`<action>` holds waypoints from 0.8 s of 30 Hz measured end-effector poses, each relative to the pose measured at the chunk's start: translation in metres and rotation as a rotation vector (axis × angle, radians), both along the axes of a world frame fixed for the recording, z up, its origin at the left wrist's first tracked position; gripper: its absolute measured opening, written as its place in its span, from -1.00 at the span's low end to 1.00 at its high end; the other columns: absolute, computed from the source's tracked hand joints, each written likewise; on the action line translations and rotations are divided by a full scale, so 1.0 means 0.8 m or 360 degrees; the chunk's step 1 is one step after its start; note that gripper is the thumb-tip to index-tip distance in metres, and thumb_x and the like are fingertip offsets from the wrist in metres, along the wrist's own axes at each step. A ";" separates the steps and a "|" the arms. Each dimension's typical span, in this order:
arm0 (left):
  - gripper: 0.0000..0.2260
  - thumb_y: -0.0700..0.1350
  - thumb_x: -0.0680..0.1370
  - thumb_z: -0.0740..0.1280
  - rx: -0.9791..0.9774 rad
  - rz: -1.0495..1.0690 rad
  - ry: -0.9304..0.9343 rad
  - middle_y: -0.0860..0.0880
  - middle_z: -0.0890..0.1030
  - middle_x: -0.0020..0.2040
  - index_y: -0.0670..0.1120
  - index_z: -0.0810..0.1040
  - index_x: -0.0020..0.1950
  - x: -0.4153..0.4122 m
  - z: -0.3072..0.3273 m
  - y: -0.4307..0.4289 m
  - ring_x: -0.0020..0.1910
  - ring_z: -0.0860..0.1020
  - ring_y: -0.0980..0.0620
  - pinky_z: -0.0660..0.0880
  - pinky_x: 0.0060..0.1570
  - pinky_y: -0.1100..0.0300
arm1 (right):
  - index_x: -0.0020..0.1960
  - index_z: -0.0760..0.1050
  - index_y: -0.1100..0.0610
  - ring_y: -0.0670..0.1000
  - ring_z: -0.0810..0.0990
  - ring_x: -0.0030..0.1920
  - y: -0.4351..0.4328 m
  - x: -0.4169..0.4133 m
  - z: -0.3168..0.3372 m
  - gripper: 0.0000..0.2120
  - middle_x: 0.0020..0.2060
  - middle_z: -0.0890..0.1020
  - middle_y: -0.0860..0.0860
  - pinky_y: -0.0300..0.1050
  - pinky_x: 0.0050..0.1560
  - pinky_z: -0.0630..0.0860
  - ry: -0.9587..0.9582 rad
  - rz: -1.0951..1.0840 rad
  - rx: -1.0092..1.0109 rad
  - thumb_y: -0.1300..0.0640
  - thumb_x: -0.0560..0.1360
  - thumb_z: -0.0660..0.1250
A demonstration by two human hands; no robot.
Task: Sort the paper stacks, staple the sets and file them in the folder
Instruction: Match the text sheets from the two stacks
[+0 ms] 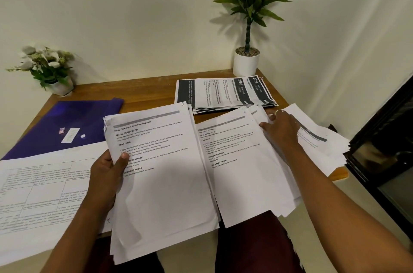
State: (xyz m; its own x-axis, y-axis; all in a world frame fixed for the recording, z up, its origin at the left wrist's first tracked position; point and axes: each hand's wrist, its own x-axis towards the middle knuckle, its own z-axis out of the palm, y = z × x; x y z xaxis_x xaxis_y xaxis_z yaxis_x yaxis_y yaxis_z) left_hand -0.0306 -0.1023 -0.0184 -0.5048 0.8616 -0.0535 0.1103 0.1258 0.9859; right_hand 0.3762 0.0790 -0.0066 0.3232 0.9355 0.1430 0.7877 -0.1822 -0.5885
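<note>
Near the middle of the brown wooden table [145,91], the left hand [107,170] comes up from the near edge, forearm angled to the right, and grips a thick stack of white printed sheets [161,183] by its left edge. Its thumb [122,158] presses down on the top page while the other fingers curl beneath, hidden by the paper. The right hand [282,129] reaches farther out, palm down, on a fanned pile of loose white sheets [324,145]. Its fingers are stretched forward and held close together, and its thumb is spread to the left. The fingertips lie at the pile's far edge, partly lost against the paper. A white page with a grey header bar [241,161] lies between the two hands, its near corner hanging over the table edge. At the far left rests a flat purple plastic folder [67,125], partly covered by white sheets printed with tables [33,194]; their text is too blurred to read. Far right of centre sits a stack of pages with dark bands [223,94], just before a white pot holding a green plant [245,62].
</note>
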 end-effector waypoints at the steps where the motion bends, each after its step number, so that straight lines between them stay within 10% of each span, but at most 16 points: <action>1: -0.93 -0.03 0.64 0.33 0.0005 -0.0001 -0.0004 0.09 0.69 0.02 0.13 0.58 0.07 0.000 0.000 -0.001 -0.03 0.69 -0.04 0.60 -0.11 0.08 | 0.09 0.56 0.10 0.19 0.57 0.20 0.000 0.000 -0.001 -0.70 0.09 0.68 0.09 0.08 0.28 0.33 0.0023 0.0004 0.0013 0.03 0.46 0.55; 10: -0.92 -0.04 0.64 0.33 0.0020 0.0001 -0.0019 0.08 0.68 0.04 0.13 0.58 0.07 -0.001 -0.002 0.000 0.00 0.68 -0.06 0.59 -0.09 0.08 | 0.20 0.56 0.15 0.23 0.41 0.37 0.012 0.006 -0.008 -0.63 0.25 0.59 0.14 0.15 0.39 0.23 0.0016 0.0045 -0.0168 -0.06 0.52 0.45; 24: -0.92 -0.04 0.64 0.33 0.0002 0.0008 -0.0041 0.15 0.71 -0.04 0.14 0.58 0.06 -0.001 -0.001 0.000 -0.03 0.69 -0.02 0.60 -0.14 0.11 | 0.18 0.63 0.15 0.06 0.61 -0.05 0.016 0.006 0.019 -0.64 0.03 0.70 0.11 -0.20 0.01 0.38 0.0158 0.0189 -0.0136 0.23 0.41 0.59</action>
State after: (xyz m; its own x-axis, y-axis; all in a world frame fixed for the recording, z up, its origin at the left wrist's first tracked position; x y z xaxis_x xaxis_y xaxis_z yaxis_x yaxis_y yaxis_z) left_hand -0.0315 -0.1027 -0.0196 -0.5073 0.8593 -0.0652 0.0843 0.1248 0.9886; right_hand 0.3813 0.0915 0.0088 0.2182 0.9753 0.0343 0.7455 -0.1439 -0.6508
